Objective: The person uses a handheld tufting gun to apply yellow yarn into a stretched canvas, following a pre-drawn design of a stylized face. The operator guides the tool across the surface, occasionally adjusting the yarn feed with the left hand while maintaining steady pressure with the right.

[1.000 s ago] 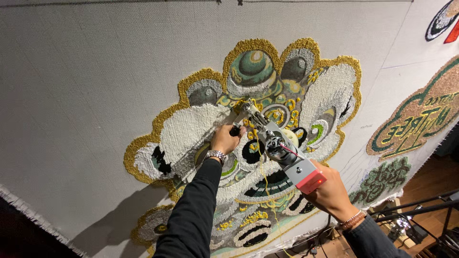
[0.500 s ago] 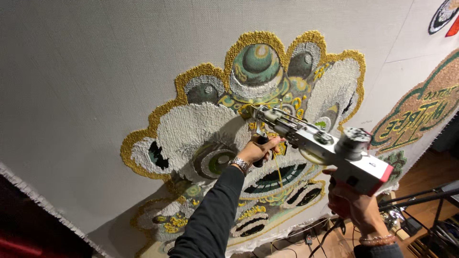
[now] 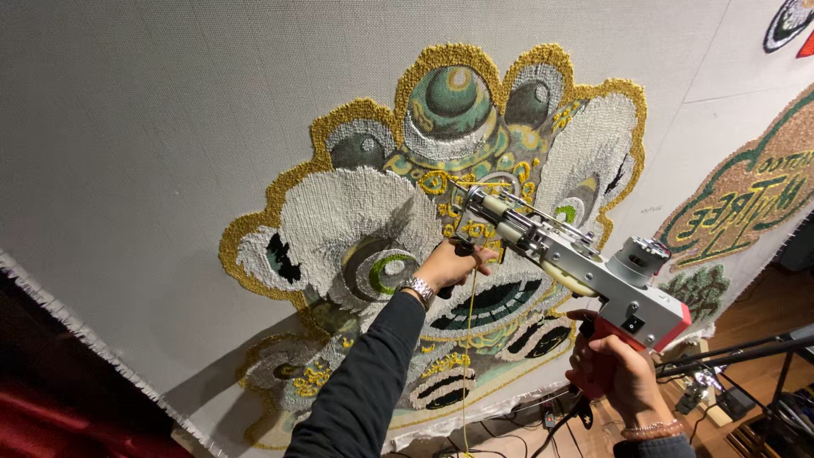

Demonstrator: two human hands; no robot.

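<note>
Pressing against the cloth point(image 3: 170, 127), the tufting gun point(image 3: 568, 263) has its needle end at the yellow curls near the middle of the lion face point(image 3: 441, 229) — its red base hangs out toward the lower right. The right hand point(image 3: 615, 373) is closed around the red grip; the left hand point(image 3: 449, 265) is clenched on the black front handle. Yellow yarn point(image 3: 469, 339) trails down. Most of the face looks filled with pile — white, green, gold; the yellow details seem the part under way.

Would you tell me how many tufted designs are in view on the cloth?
4: the big lion face by the hands, a green emblem right, a small green patch below it, another cut off top right.
</note>
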